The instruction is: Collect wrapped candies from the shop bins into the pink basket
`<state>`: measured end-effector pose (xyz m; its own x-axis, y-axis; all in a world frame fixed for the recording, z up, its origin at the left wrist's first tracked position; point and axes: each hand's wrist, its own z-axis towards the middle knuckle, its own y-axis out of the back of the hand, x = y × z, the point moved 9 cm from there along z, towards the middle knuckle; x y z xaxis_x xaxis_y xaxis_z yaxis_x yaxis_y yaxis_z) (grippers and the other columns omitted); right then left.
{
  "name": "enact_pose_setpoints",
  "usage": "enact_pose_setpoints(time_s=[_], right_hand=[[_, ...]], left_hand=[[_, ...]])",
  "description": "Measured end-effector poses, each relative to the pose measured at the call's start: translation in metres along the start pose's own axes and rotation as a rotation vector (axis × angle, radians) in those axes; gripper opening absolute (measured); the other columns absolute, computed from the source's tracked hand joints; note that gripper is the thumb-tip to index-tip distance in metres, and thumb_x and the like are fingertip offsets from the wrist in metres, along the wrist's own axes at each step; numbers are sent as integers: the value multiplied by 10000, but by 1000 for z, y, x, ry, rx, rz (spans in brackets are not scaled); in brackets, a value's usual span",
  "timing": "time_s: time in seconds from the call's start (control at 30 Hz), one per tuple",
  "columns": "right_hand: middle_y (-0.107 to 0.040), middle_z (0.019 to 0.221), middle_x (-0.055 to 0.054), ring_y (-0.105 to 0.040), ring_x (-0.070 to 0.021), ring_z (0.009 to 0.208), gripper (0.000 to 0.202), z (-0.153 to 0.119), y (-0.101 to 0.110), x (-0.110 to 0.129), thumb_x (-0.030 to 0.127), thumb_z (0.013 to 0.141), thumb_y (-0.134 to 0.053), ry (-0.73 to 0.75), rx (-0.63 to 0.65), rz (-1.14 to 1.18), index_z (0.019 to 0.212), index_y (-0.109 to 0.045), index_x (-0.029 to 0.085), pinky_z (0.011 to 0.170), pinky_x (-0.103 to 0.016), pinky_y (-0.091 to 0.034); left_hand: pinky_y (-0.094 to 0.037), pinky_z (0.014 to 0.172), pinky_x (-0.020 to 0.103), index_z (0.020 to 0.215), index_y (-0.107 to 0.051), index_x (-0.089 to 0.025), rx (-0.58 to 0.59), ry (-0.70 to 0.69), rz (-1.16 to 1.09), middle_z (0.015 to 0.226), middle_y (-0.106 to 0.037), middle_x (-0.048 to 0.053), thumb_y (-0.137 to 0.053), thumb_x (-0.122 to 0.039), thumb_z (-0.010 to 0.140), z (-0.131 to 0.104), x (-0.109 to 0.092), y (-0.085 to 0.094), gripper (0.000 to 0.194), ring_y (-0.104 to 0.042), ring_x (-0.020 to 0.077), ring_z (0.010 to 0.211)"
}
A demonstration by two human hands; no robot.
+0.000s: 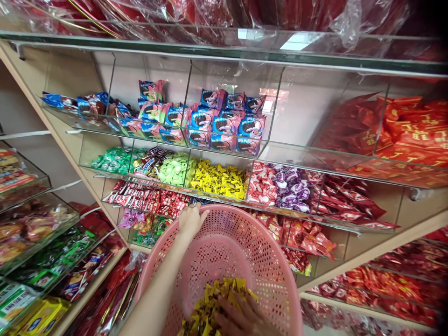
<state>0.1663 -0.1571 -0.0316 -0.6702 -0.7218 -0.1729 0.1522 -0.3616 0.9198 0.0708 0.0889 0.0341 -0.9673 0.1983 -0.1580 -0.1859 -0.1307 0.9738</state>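
A pink perforated plastic basket (224, 247) is tilted so that I look into it. My left hand (192, 221) reaches across to its far rim and grips it, the thumb pointing right along the edge. Down inside, my right hand (245, 312) lies over a heap of yellow-wrapped candies (203, 312), touching them. Its fingers look spread, though motion blurs them a little. Beyond the basket's rim, more yellow-wrapped candies fill a shelf bin (219, 179).
Clear-fronted shelves hold blue-and-pink cookie packs (226, 123), light green candies (177, 168), purple-white candies (292, 186) and red packets (416, 126). A glass shelf edge (224, 53) crosses above. At left, another rack holds green packets (58, 256).
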Motion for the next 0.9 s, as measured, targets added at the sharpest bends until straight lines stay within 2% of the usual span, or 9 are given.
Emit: enact_pose_setpoints(time_s=[0.13, 0.23, 0.33, 0.4, 0.53, 0.67, 0.73, 0.8, 0.9], right_hand=[[-549, 1244, 7, -602, -221, 990, 469, 1, -3, -8, 442, 878, -407, -36, 48, 89, 1324, -353, 306, 764, -329, -504], [-493, 1300, -25, -582, -233, 1032, 520, 6, -4, -18, 442, 879, -404, -83, 182, 164, 1365, -280, 306, 804, -346, -495], [-409, 1366, -57, -501, -272, 1144, 615, 15, 9, -28, 496, 855, -417, -95, 303, 263, 1395, -211, 288, 878, -402, -467], [-333, 1413, -79, -389, -298, 1241, 693, 27, 26, -41, 541, 835, -418, -132, 324, 340, 1412, -152, 264, 953, -466, -408], [-171, 1482, -75, -230, -273, 1327, 612, 72, 67, -97, 518, 863, -372, -285, 198, 350, 1397, -204, 273, 1033, -499, -303], [-250, 1444, -118, -273, -244, 1303, 559, 138, 97, -164, 495, 871, -374, -324, -10, 271, 1338, -333, 190, 1043, -436, -301], [-324, 1388, -137, -327, -244, 1264, 522, 168, 101, -194, 457, 874, -393, -345, -66, 229, 1295, -388, 149, 1024, -422, -321], [-389, 1324, -140, -377, -237, 1219, 495, 194, 96, -218, 428, 879, -390, -397, -62, 191, 1274, -406, 131, 994, -408, -347], [-416, 1295, -154, -382, -294, 1199, 608, 215, 73, -245, 539, 815, -440, -588, 109, 139, 1286, -402, 155, 956, -475, -358]], left_hand=[[-399, 752, 310, 1001, -536, -193, 1, 2, -3, 939, -629, 101, -288, -511, 857, -1, 0, 1, 428, -587, 222, 896], [-402, 742, 303, 992, -536, -195, -13, -10, -1, 926, -631, 97, -278, -522, 857, -1, 0, 3, 437, -589, 220, 891], [-404, 729, 298, 985, -537, -198, -17, -8, 3, 927, -634, 94, -276, -524, 857, -3, 1, 3, 437, -591, 219, 889], [-406, 726, 298, 982, -539, -198, -17, -2, 4, 929, -636, 95, -283, -528, 854, -3, 1, 3, 437, -592, 220, 889], [-410, 718, 305, 995, -537, -195, -33, -15, 11, 931, -643, 101, -279, -529, 854, -6, -2, 4, 445, -596, 229, 886], [-409, 726, 304, 1008, -538, -188, -47, -29, 4, 921, -650, 104, -280, -537, 851, -8, -4, 5, 461, -596, 230, 894], [-407, 736, 299, 1018, -539, -188, -48, -23, -7, 929, -648, 104, -288, -539, 849, -8, -2, 5, 463, -595, 224, 899], [-407, 741, 299, 1017, -542, -191, -47, -20, -14, 932, -646, 104, -288, -532, 852, -9, 1, 5, 456, -596, 221, 898], [-411, 724, 308, 997, -546, -192, -59, -18, -8, 906, -649, 100, -281, -531, 854, -10, 6, 6, 453, -603, 227, 878]])
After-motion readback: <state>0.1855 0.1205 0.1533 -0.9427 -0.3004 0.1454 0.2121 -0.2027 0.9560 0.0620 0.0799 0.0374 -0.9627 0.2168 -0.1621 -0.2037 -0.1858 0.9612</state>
